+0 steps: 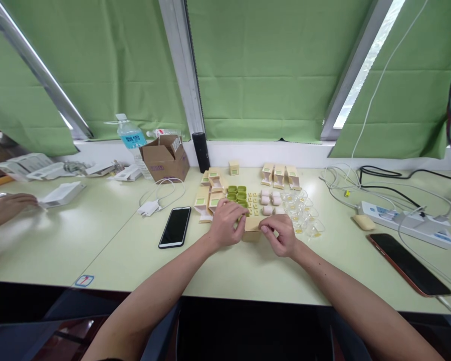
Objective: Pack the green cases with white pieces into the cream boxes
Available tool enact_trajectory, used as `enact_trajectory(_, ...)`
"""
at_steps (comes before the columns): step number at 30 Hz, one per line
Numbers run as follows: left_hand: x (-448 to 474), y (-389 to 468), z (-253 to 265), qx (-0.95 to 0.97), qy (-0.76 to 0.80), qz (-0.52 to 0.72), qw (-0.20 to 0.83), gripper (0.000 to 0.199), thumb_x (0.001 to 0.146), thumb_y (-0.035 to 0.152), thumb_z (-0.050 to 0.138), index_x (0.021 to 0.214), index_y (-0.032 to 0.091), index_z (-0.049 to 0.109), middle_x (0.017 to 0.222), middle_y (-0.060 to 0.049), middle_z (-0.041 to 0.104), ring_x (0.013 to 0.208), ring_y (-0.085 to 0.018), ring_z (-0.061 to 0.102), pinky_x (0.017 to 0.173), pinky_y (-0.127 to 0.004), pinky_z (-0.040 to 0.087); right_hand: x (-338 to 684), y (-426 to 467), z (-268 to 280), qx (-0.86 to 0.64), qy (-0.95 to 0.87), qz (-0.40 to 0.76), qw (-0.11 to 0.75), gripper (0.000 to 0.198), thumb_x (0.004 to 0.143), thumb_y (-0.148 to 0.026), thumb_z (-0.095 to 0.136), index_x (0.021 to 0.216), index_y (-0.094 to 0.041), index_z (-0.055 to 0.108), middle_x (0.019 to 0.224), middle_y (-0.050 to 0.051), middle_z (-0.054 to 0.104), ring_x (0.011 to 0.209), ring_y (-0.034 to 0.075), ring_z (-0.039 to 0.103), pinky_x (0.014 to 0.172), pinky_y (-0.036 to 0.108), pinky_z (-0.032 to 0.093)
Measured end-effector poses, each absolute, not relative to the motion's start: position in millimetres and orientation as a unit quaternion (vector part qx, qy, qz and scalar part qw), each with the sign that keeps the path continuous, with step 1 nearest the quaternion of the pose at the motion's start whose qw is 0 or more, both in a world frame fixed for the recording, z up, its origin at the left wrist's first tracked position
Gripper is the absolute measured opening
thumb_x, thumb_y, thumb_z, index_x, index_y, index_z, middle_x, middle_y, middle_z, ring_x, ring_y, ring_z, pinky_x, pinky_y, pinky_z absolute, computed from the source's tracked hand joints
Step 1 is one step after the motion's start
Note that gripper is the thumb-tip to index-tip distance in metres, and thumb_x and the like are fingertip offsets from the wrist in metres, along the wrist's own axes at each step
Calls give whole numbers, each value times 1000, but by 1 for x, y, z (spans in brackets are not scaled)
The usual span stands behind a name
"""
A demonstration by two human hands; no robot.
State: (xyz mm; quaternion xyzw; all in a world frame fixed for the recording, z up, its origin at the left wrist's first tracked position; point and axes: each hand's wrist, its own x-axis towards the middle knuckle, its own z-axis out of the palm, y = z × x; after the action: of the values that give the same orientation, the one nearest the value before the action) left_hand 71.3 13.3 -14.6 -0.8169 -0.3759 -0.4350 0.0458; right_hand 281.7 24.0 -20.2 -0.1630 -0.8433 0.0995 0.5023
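Note:
A small tan cardboard box (251, 231) stands on the table between my two hands. My left hand (227, 224) is closed at its left top edge, fingers curled. From the other side, my right hand (280, 235) pinches at its right top edge. Just beyond lie green square cups (237, 190), small yellowish pieces (253, 200), pale pink blocks (267, 210) and clear plastic covers (302, 208), each grouped in rows. Several unfolded tan boxes (202, 199) lie left of the cups, and more open boxes (279, 174) are at the back. One closed box (233, 167) sits near the wall.
To the left are a black phone (175, 227), a white charger (149, 207), a brown carton (165, 159) and a water bottle (132, 143). A power strip (408, 224) with cables and another phone (409, 264) lie right. Another person's hand (5, 206) is at far left.

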Motion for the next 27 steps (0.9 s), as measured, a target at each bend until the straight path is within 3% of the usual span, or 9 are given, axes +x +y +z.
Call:
enact_trajectory(5, 73, 13, -19, -812, -416, -406, 52, 16, 91, 20, 49, 97, 21, 64, 80, -3, 74, 69, -20, 63, 80, -42, 34, 281, 21, -24, -129, -868, 89, 471, 21, 97, -20, 43, 82, -24, 57, 53, -4, 53, 43, 13, 44, 48, 30, 32)
enact_trajectory(11, 72, 11, -19, -788, -374, -490, 5, 15, 94, 23, 45, 90, 22, 60, 56, 3, 60, 50, -17, 47, 68, -38, 36, 286, 31, -24, -234, -845, -7, 481, 22, 97, -18, 46, 79, -22, 58, 53, -3, 52, 44, 13, 43, 48, 30, 28)
enact_trajectory(15, 74, 13, -19, -777, -401, -485, 12, 11, 91, 19, 49, 88, 22, 59, 64, 2, 65, 53, -16, 52, 71, -37, 35, 288, 31, -21, -216, -836, 1, 505, 25, 97, -18, 46, 75, -23, 56, 52, -2, 51, 44, 14, 43, 48, 30, 29)
enact_trajectory(19, 75, 15, -20, -788, -439, -430, 25, 13, 90, 17, 47, 88, 22, 60, 62, 3, 65, 51, -16, 52, 71, -37, 33, 281, 20, -23, -138, -882, 20, 449, 22, 94, -20, 46, 76, -23, 57, 53, -2, 51, 45, 15, 42, 49, 32, 30)
enact_trajectory(24, 76, 12, -18, -786, -441, -432, 26, 15, 90, 17, 47, 89, 22, 61, 77, -2, 73, 69, -20, 64, 78, -40, 34, 272, 15, -26, -122, -903, -47, 409, 6, 92, -27, 58, 89, -23, 63, 58, -2, 57, 48, 14, 46, 49, 32, 26)
enact_trajectory(27, 74, 12, -18, -783, -434, -445, 5, 17, 92, 17, 45, 88, 22, 61, 68, 1, 69, 59, -18, 59, 76, -40, 34, 276, 21, -23, -134, -897, -71, 416, 9, 88, -19, 58, 93, -24, 63, 58, -2, 57, 48, 14, 46, 50, 31, 25)
